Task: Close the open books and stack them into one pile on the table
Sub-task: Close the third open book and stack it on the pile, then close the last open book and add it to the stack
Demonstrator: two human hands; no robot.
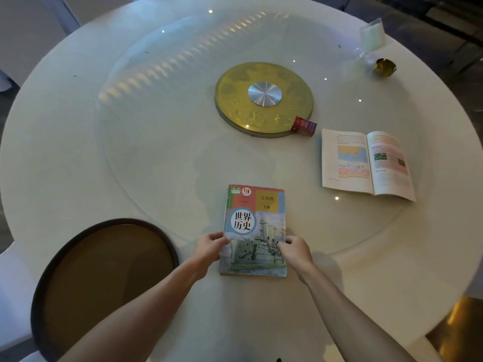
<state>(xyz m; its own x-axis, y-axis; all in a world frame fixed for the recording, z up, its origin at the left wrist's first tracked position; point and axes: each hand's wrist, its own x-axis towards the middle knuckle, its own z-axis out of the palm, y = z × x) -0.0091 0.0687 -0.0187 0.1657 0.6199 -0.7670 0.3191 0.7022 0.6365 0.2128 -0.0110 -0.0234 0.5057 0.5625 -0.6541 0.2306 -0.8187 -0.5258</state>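
A closed textbook [254, 220] with a warship on its colourful cover lies flat on the white round table [65, 158], near the front edge. My left hand [209, 248] grips its left edge and my right hand [296, 250] grips its right edge, thumbs on the cover. A second book [366, 164] lies open, pages up, further back on the right, apart from both hands.
A gold disc with a metal hub [264, 99] sits at the centre of the glass turntable. A small red box [304, 125] leans at its edge. A dark round tray [104, 278] sits front left. A gold bowl [384, 67] and a clear card stand [372, 35] are at the far right.
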